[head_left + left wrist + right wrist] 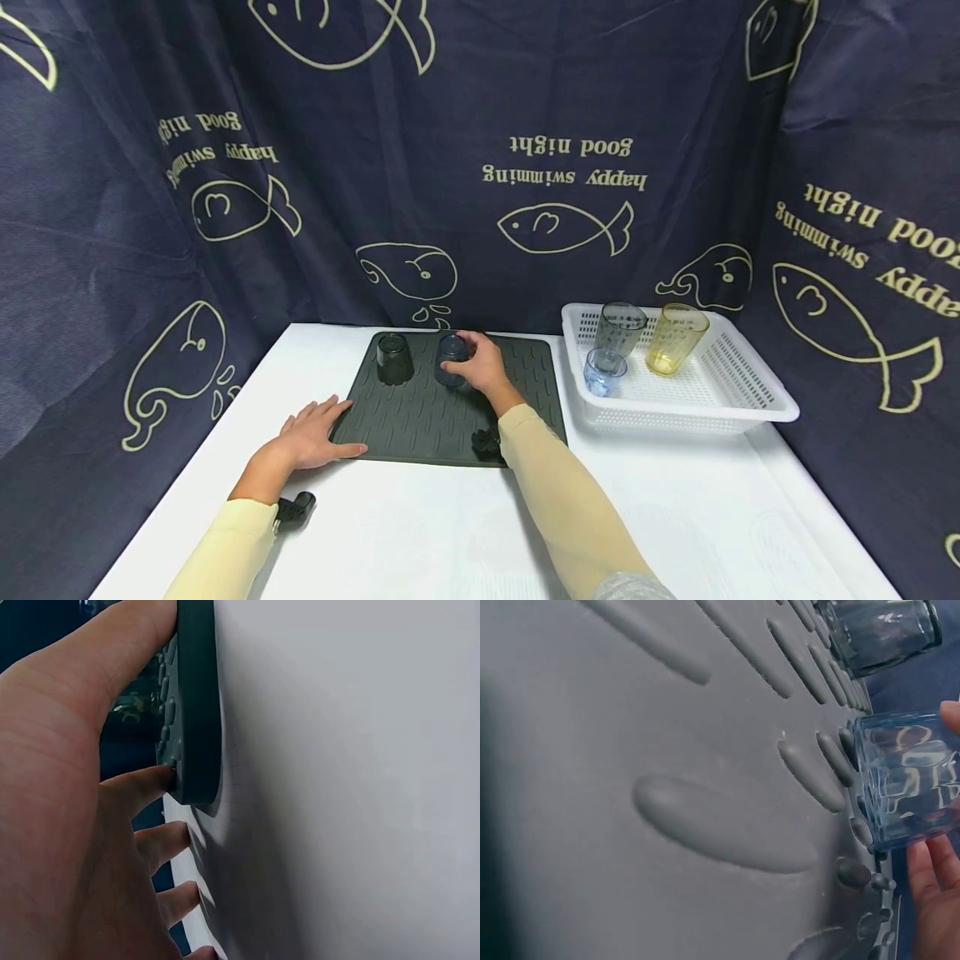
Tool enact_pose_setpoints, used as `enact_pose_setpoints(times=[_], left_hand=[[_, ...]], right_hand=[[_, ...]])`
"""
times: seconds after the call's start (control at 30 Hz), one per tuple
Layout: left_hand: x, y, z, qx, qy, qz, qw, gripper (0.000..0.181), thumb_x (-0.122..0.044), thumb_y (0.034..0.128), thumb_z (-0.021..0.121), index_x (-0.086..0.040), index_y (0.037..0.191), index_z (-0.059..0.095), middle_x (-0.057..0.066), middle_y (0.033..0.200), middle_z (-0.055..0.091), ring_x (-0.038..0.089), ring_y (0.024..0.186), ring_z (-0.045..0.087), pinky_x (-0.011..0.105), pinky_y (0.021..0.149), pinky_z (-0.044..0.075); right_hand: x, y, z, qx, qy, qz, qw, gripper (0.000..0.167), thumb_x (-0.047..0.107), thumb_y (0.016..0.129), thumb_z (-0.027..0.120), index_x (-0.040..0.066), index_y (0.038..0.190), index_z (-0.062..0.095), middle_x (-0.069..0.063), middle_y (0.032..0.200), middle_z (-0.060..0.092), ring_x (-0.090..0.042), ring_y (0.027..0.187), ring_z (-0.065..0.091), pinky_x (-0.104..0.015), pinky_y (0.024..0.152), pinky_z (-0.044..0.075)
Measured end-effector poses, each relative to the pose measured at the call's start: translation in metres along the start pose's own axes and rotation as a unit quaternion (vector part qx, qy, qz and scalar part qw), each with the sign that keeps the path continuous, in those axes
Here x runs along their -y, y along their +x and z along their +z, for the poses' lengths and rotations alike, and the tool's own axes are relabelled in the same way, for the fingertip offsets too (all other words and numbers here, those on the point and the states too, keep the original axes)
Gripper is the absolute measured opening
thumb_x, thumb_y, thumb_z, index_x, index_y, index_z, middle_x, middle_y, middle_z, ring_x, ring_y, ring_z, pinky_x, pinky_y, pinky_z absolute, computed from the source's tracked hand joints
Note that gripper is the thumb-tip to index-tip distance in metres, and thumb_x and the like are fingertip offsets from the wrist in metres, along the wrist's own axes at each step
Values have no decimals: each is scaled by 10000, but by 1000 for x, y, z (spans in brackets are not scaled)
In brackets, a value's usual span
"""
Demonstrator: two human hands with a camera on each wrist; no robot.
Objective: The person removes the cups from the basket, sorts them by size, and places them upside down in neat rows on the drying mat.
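A dark ribbed drying mat [420, 429] lies on the white table. On it stands a bluish glass [907, 776], upside down, and my right hand [483, 364] grips it between thumb and fingers. To its left, a grey glass [394, 360] also rests mouth down on the mat. My left hand [311, 435] is spread at the mat's near left corner, thumb and a fingertip touching its edge. In the left wrist view the other fingertips [180, 898] press on the table.
Right of the mat is a white plastic basket [678, 410]. Inside are a grey glass [621, 333], a yellow glass [677, 340] and a small light-blue glass [604, 373]. A dark curtain [420, 192] printed with fish hangs behind the table.
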State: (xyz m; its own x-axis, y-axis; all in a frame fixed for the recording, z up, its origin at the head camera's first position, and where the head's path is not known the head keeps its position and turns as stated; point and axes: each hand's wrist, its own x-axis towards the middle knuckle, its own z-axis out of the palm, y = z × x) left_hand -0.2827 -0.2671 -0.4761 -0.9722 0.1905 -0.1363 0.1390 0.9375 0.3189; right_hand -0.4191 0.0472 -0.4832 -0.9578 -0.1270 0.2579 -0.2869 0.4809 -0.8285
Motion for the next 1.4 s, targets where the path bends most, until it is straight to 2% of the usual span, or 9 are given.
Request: enact_pose_setpoints(times=[0.4, 0.57, 1.13, 1.4], left_hand=[[2, 3, 2, 16, -45, -35, 10000, 1059, -700, 816, 714, -61, 1581, 354, 292, 1643, 267, 606, 1484, 205, 798, 1163, 143], [2, 3, 2, 25, -36, -43, 10000, 1064, -699, 815, 716, -54, 1579, 353, 297, 1641, 267, 607, 1483, 204, 795, 1165, 144], [2, 3, 3, 12, -57, 34, 10000, 1070, -683, 810, 733, -36, 1574, 355, 311, 1635, 270, 618, 1481, 197, 805, 1159, 143], [3, 5, 3, 44, -34, 15, 10000, 1074, -687, 812, 727, -39, 1579, 346, 310, 1639, 263, 615, 1484, 193, 802, 1163, 142]], right_hand=[[1, -3, 3, -191, 182, 128, 9996, 694, 319, 789, 905, 116, 1389, 623, -94, 1284, 701, -281, 1149, 668, -435, 997, 560], [2, -6, 5, -264, 100, 196, 9994, 699, 329, 796, 901, 129, 1404, 619, -87, 1300, 707, -277, 1172, 681, -426, 1011, 563], [9, -18, 6, -304, 209, 399, 9985, 644, 279, 849, 864, 109, 1412, 601, -101, 1358, 679, -295, 1214, 671, -449, 1028, 556], [8, -17, 8, -366, 70, 316, 9988, 633, 283, 851, 861, 99, 1400, 605, -112, 1338, 688, -304, 1213, 678, -442, 1034, 558]])
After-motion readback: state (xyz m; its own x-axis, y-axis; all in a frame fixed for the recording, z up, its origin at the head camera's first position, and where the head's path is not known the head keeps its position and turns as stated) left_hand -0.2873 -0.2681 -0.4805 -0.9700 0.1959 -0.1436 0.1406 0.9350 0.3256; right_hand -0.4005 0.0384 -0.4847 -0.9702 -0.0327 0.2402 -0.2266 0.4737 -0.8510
